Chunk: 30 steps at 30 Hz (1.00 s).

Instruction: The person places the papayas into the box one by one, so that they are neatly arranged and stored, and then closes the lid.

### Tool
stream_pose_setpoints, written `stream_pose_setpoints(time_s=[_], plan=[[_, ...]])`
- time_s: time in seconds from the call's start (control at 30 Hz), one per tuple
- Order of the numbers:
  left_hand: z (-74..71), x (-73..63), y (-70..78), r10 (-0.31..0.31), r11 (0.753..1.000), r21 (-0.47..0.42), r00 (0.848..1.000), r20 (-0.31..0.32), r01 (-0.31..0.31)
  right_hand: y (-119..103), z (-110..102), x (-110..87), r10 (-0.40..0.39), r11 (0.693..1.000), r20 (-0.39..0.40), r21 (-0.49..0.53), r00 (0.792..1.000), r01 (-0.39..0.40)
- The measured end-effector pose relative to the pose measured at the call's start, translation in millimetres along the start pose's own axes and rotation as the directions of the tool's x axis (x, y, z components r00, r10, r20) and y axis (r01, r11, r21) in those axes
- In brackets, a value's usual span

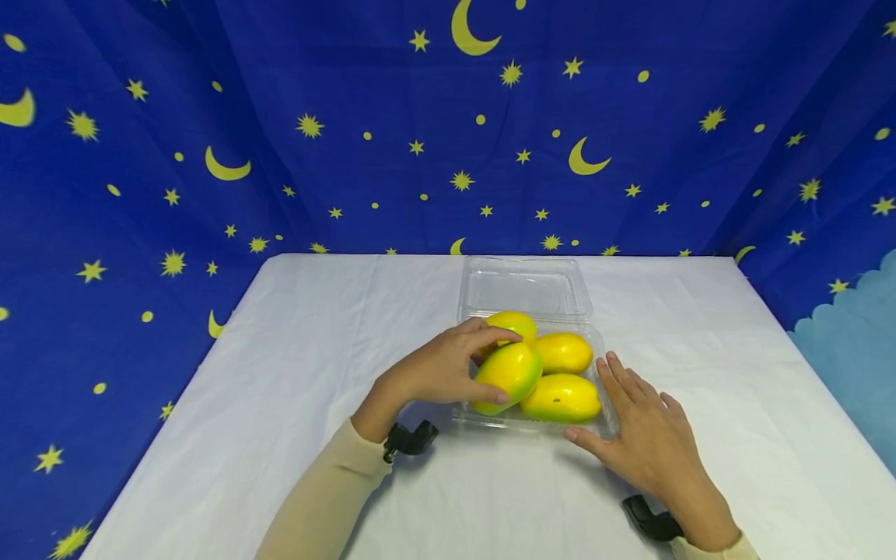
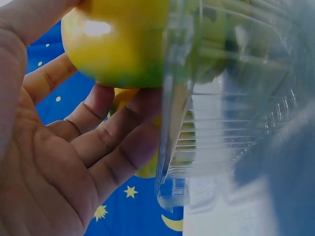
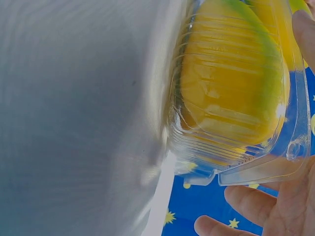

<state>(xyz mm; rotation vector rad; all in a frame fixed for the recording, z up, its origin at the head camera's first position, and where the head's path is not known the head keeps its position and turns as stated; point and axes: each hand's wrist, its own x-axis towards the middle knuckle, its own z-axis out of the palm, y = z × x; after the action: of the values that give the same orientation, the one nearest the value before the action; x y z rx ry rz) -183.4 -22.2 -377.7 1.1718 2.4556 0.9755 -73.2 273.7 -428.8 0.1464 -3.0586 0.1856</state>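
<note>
My left hand (image 1: pixel 442 367) grips a yellow-green mango (image 1: pixel 512 373) at the front left of a clear plastic clamshell box (image 1: pixel 490 423). Its thumb lies along the near side and the fingers reach round the far side. In the left wrist view that mango (image 2: pixel 123 44) sits above the box rim (image 2: pixel 172 98). Three more mangoes lie in the box: one at the back left (image 1: pixel 512 325), one at the back right (image 1: pixel 564 353) and one at the front right (image 1: pixel 562 398). My right hand (image 1: pixel 647 435), fingers spread, rests along the box's right side.
The box's hinged lid (image 1: pixel 525 288) lies flipped back on the white tablecloth (image 1: pixel 336 327). A blue curtain (image 1: pixel 378 85) with yellow stars and moons rises behind and at the sides. Black camera mounts (image 1: pixel 413 439) sit at both wrists.
</note>
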Motion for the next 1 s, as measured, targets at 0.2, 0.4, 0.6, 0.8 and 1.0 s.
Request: stream_pose_setpoints(time_s=[0.2,0.4,0.6,0.8,1.0], plan=[[-0.9,0.3,-2.5,0.025,1.000,0.000,1.000,0.008,-0.025,-0.4,-0.8,0.6,0.002,1.000,0.003,-0.004,1.000,-0.002],[-1.0,0.5,-4.4,0.040,0.999,-0.001,0.999,0.026,-0.040,-1.1,-1.4,1.4,0.006,1.000,0.016,-0.003,1.000,-0.006],[-0.8,-0.2,-5.8,0.034,0.999,-0.009,0.998,0.057,-0.034,-1.1,-0.8,0.9,0.004,1.000,0.015,-0.003,1.000,-0.004],[-2.0,-2.0,-5.2,0.053,0.998,0.034,0.995,0.079,-0.056,-1.1,-0.3,0.9,-0.001,1.000,0.012,-0.006,1.000,0.001],[-5.0,-3.6,-4.2,0.034,0.996,0.079,0.993,0.113,-0.043,-1.9,-0.2,1.1,0.000,1.000,0.018,-0.007,1.000,0.000]])
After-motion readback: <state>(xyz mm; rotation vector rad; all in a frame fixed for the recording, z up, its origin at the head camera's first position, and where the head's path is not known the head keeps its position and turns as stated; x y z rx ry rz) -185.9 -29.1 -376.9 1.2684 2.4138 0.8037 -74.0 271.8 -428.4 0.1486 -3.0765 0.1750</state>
